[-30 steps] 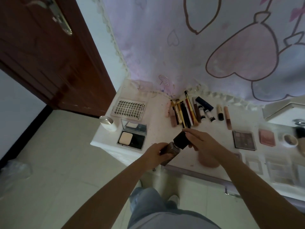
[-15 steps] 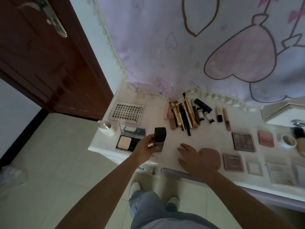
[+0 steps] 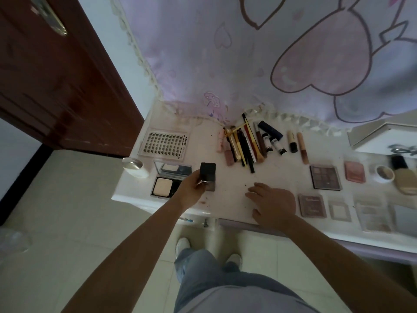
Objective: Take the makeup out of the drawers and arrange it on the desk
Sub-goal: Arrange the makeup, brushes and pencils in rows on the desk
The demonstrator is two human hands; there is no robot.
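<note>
My left hand grips a square bottle with a black cap, held upright on the white desk just right of an open powder compact. My right hand rests flat on the desk near its front edge, fingers spread, holding nothing. Behind it lies a bundle of pencils, brushes and tubes. An eyeshadow palette and a pink blush lie to the right.
A lash tray and a small white jar sit at the desk's left end. More palettes and clear cases line the front right. A brown door stands left. A printed cloth hangs behind.
My left hand carried the bottle left and stood it upright beside the compact. My right hand let go of the cap and dropped flat onto the desk.
</note>
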